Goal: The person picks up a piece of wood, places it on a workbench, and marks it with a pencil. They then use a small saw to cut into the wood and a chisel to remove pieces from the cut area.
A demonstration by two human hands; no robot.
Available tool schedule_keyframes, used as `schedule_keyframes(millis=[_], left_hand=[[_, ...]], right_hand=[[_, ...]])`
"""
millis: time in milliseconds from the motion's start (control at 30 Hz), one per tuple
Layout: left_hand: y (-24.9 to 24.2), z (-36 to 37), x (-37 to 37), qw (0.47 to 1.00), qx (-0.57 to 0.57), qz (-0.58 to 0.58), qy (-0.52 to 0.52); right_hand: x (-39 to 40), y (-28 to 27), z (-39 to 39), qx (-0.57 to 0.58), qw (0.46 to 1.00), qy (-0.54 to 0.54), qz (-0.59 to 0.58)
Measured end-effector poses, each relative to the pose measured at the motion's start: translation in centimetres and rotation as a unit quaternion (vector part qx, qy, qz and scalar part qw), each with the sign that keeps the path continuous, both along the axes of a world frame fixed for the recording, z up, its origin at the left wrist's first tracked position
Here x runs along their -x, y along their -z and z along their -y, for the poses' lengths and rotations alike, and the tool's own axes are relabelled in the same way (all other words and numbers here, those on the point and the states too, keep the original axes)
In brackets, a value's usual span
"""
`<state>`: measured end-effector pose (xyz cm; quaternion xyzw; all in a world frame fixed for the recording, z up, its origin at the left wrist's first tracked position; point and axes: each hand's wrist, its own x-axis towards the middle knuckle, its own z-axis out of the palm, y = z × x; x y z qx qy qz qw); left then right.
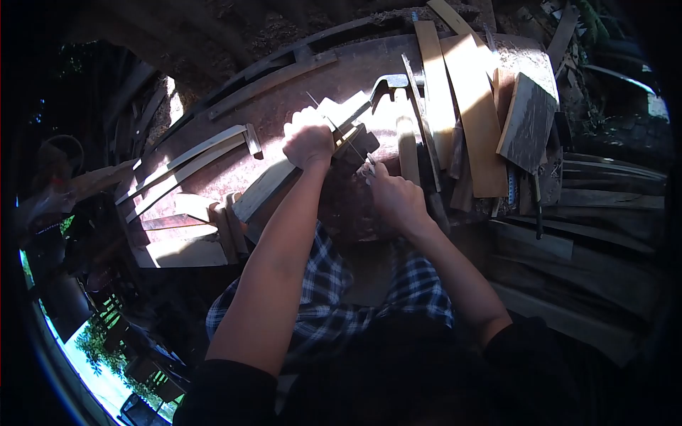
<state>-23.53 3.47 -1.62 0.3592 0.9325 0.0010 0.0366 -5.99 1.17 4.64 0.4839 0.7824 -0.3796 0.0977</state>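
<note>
My left hand (308, 137) is closed around a long pale wooden strip (273, 183) that lies slanted across a rusty brown work surface (234, 128). Just to its right, my right hand (398, 199) is closed on a small thin tool or nail (369, 166) at the dark block (355, 149) under the strip; what it grips is too small to make out. A claw hammer (387, 84) lies just beyond my left hand, its head in sunlight.
Several pale wooden slats (476, 121) and a dark board (527, 122) are stacked at the right of the surface. Shorter wood pieces (192, 153) lie to the left. My checked-cloth knees (327, 298) sit below. Dark planks (590, 234) lie at the right.
</note>
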Motion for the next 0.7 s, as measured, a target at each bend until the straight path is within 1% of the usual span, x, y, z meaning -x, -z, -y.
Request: schedule_keyframes(millis=[33, 67, 133, 200, 233, 300, 333, 367, 400, 433, 467, 600, 667, 700], left_hand=[[0.5, 0.4, 0.3, 1.000, 0.006, 0.000, -0.007], [0.9, 0.4, 0.5, 1.000, -0.006, -0.010, 0.007], [1.3, 0.1, 0.3, 0.999, -0.028, -0.019, 0.027], [1.2, 0.2, 0.4, 1.000, 0.001, -0.008, 0.009], [1.3, 0.0, 0.8, 1.000, -0.002, -0.011, 0.012], [1.2, -0.2, 0.8, 0.996, 0.072, 0.031, -0.031], [0.7, 0.1, 0.4, 0.999, 0.049, 0.014, 0.013], [0.5, 0.0, 0.1, 0.999, 0.050, 0.016, 0.011], [0.5, -0.2, 0.0, 1.000, 0.023, 0.012, 0.002], [0.6, 0.1, 0.2, 1.000, 0.000, 0.007, -0.011], [2.5, 0.2, 0.8, 0.998, -0.043, -0.049, 0.018], [1.9, 0.1, 0.5, 0.997, -0.046, -0.053, 0.029], [2.0, 0.0, 0.8, 1.000, 0.027, -0.011, 0.005], [2.0, 0.0, 0.9, 1.000, 0.009, -0.005, 0.016]], right_hand=[[-0.9, -0.4, 0.7, 0.009, 1.000, 0.002, 0.014], [-1.3, -0.6, 0.9, 0.014, 0.999, 0.008, 0.028], [0.1, 0.1, 0.3, -0.003, 1.000, 0.010, 0.007], [2.4, 1.9, -1.3, -0.024, 0.999, 0.015, -0.018], [3.8, 3.3, -2.4, -0.042, 0.998, 0.014, -0.041], [4.0, 3.8, -2.6, -0.056, 0.996, 0.017, -0.060], [3.4, 3.5, -2.2, -0.054, 0.997, 0.016, -0.059], [2.9, 3.2, -1.9, -0.054, 0.997, 0.011, -0.060], [2.0, 2.3, -1.4, -0.055, 0.997, 0.008, -0.061], [0.4, 1.0, -0.5, -0.033, 0.999, 0.011, -0.035], [-0.4, 0.3, 0.3, -0.009, 1.000, 0.012, -0.008], [-0.3, 0.2, 0.6, -0.010, 1.000, 0.014, 0.018], [2.2, 2.3, -1.0, -0.039, 0.998, 0.018, -0.037], [3.5, 3.2, -2.0, -0.046, 0.997, 0.026, -0.055]])
